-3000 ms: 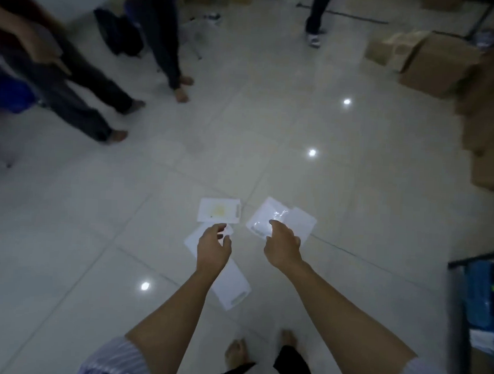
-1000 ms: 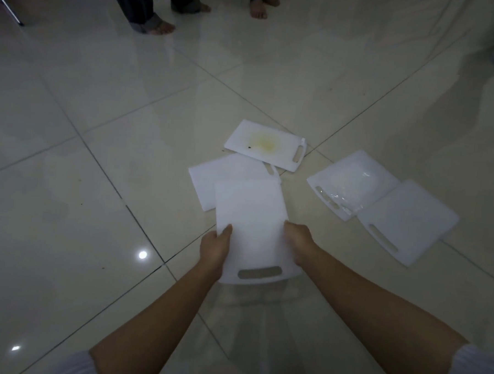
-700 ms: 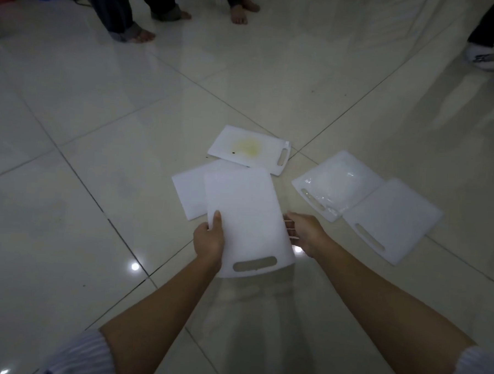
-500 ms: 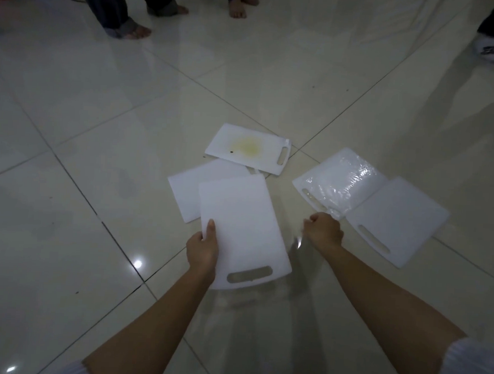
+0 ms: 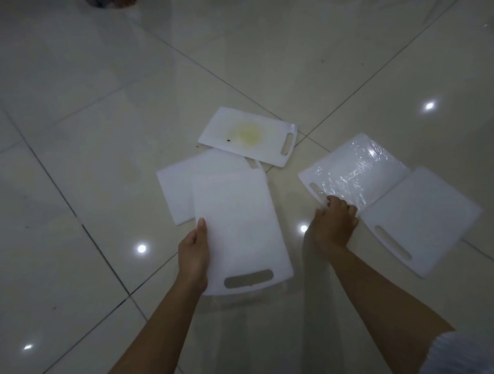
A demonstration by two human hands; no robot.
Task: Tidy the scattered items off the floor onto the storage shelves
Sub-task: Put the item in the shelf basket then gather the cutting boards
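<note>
Several white cutting boards are scattered on the tiled floor. My left hand grips the left edge of a plain white board, its handle slot toward me. Under that board lies another white board. Beyond them sits a board with a yellow stain. To the right, my right hand has its fingers curled on the near edge of a plastic-wrapped board. Partly overlapping that one on the right lies one more plain board.
Glossy pale floor tiles with dark grout lines and light reflections surround the boards. A person's bare foot stands at the top left. No shelves are in view.
My right hand let go of the held board and moved right to the wrapped board's near edge. My left hand alone holds the plain board now.
</note>
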